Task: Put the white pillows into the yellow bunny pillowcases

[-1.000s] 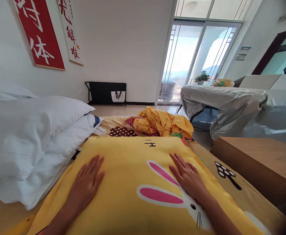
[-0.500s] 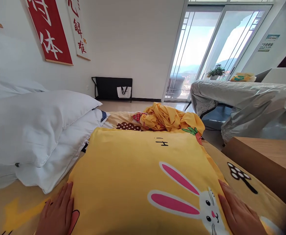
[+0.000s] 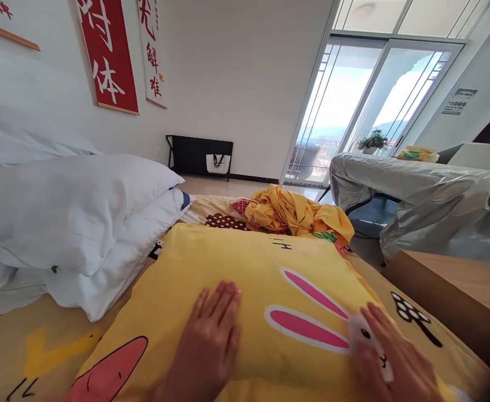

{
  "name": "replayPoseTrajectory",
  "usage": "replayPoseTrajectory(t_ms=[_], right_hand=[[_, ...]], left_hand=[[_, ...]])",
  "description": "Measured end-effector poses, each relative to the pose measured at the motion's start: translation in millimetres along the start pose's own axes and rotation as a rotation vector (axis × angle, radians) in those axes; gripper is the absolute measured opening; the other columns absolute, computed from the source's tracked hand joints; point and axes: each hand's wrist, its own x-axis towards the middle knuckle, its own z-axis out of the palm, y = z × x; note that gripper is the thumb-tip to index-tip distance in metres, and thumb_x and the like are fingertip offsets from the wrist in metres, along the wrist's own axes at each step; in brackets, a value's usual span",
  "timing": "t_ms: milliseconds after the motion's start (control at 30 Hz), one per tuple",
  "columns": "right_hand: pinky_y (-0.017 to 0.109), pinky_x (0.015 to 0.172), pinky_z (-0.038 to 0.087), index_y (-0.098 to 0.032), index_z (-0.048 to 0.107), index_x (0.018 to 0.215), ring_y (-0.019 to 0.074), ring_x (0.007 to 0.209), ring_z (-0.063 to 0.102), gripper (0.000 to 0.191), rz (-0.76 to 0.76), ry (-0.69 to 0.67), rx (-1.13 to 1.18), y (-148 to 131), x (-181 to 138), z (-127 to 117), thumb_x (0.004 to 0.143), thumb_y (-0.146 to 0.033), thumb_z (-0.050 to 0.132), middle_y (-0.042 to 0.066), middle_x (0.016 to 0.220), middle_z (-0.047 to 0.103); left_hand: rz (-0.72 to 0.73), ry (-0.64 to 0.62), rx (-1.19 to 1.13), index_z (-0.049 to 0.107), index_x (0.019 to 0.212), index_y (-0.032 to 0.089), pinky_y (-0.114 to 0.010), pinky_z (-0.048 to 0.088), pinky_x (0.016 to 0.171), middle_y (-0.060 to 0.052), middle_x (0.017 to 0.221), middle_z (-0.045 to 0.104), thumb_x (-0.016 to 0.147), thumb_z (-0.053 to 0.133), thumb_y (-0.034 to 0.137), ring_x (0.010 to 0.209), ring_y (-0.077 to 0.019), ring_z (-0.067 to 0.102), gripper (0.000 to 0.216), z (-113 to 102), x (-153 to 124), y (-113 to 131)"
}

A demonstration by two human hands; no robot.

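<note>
A yellow pillow (image 3: 177, 268) with a printed rabbit and a carrot lies flat in front of me on the bed. My left hand (image 3: 211, 340) rests palm down on the middle of its near half, fingers stretched out, holding nothing. Over the rabbit's face, near the right edge, my right hand (image 3: 391, 357) lies flat with its fingers extended; it is slightly blurred. The pillow's near edge runs out of view at the bottom.
White pillows (image 3: 72, 206) are stacked at the left. Crumpled yellow fabric (image 3: 290, 209) lies beyond the yellow pillow on the patterned sheet (image 3: 362, 257). A wooden board (image 3: 458, 279) borders the bed at the right. Behind it stands a plastic-covered table (image 3: 420, 173).
My left hand has moved from the pillow's left edge onto its middle. My right hand has shifted inward from the right edge onto the rabbit's face. The view has tilted up slightly.
</note>
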Motion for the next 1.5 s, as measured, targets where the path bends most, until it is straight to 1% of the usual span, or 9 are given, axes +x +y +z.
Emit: replayPoseTrajectory(t_ms=[100, 200, 333, 467, 667, 800, 967, 1133, 1500], right_hand=[[0.052, 0.111, 0.026, -0.037, 0.009, 0.15, 0.0303, 0.139, 0.028, 0.066, -0.452, 0.095, -0.173, -98, 17, 23, 0.091, -0.036, 0.039, 0.0, 0.154, 0.027], [0.045, 0.11, 0.026, -0.031, 0.015, 0.151, 0.0269, 0.137, 0.034, 0.065, -0.695, 0.08, -0.281, -143, 33, 52, 0.092, -0.041, 0.042, 0.004, 0.153, 0.029], [0.043, 0.111, 0.02, -0.027, 0.02, 0.15, 0.0248, 0.138, 0.032, 0.064, -0.721, 0.09, -0.34, -141, 41, 77, 0.093, -0.047, 0.041, 0.007, 0.153, 0.029], [0.043, 0.111, 0.016, -0.025, 0.023, 0.15, 0.024, 0.14, 0.028, 0.063, -0.721, 0.104, -0.343, -132, 38, 80, 0.093, -0.047, 0.041, 0.008, 0.153, 0.029], [0.043, 0.111, 0.016, -0.023, 0.026, 0.149, 0.0248, 0.14, 0.027, 0.062, -0.728, 0.117, -0.306, -133, 35, 78, 0.093, -0.044, 0.043, 0.009, 0.152, 0.031], [0.043, 0.112, 0.015, -0.023, 0.027, 0.148, 0.0245, 0.14, 0.027, 0.062, -0.72, 0.134, -0.322, -134, 32, 79, 0.092, -0.043, 0.044, 0.009, 0.152, 0.031], [0.042, 0.113, 0.014, -0.023, 0.028, 0.148, 0.0241, 0.14, 0.026, 0.062, -0.703, 0.147, -0.356, -141, 26, 72, 0.092, -0.043, 0.044, 0.008, 0.152, 0.031], [0.042, 0.113, 0.015, -0.025, 0.021, 0.15, 0.0235, 0.14, 0.028, 0.066, -0.596, 0.154, -0.409, -100, 28, 50, 0.091, -0.045, 0.043, 0.007, 0.153, 0.03], [0.049, 0.104, 0.034, -0.021, 0.013, 0.151, 0.0282, 0.13, 0.044, 0.064, -0.025, 0.25, -0.538, 88, -34, 34, 0.093, -0.044, 0.024, 0.011, 0.147, 0.04]], left_hand=[[-0.022, 0.008, -0.019, 0.033, 0.145, 0.016, -0.04, 0.018, 0.117, -0.006, 0.146, 0.043, 0.093, 0.04, 0.028, 0.138, -0.0203, 0.032, 0.054, 17, 13, 24], [-0.051, -0.029, 0.076, 0.033, 0.145, 0.02, -0.036, 0.008, 0.118, -0.004, 0.148, 0.039, 0.092, 0.043, 0.034, 0.139, -0.0187, 0.029, 0.056, 26, -11, 12], [-0.221, -0.144, 0.24, 0.024, 0.149, 0.021, -0.037, 0.002, 0.117, -0.006, 0.151, 0.033, 0.09, 0.045, 0.04, 0.141, -0.0199, 0.024, 0.065, 29, -83, -33], [-0.511, -0.243, 0.306, 0.011, 0.151, 0.021, -0.042, 0.016, 0.113, -0.009, 0.153, 0.03, 0.091, 0.038, 0.043, 0.139, -0.0237, 0.029, 0.07, 22, -153, -65], [-0.689, -0.335, 0.347, 0.006, 0.151, 0.029, -0.051, 0.023, 0.109, -0.006, 0.146, 0.043, 0.093, 0.029, 0.029, 0.132, -0.0258, 0.042, 0.063, 0, -201, -82], [-0.688, -0.256, 0.38, 0.004, 0.151, 0.03, -0.059, 0.027, 0.105, -0.01, 0.138, 0.052, 0.09, 0.031, 0.02, 0.119, -0.0314, 0.055, 0.068, -17, -179, -79], [-0.32, -0.016, 0.116, 0.013, 0.151, 0.018, -0.042, 0.024, 0.114, -0.008, 0.151, 0.033, 0.086, 0.037, 0.014, 0.139, -0.0225, 0.032, 0.069, -10, -66, -28], [-0.091, -0.108, 0.117, 0.025, 0.148, 0.019, -0.038, 0.004, 0.118, -0.006, 0.153, 0.03, 0.089, 0.046, 0.034, 0.142, -0.0213, 0.022, 0.065, 28, -2, 6], [-0.111, -0.112, 0.092, 0.023, 0.149, 0.02, -0.038, 0.003, 0.117, -0.007, 0.154, 0.028, 0.088, 0.045, 0.033, 0.143, -0.0213, 0.018, 0.066, 46, -15, 3]])
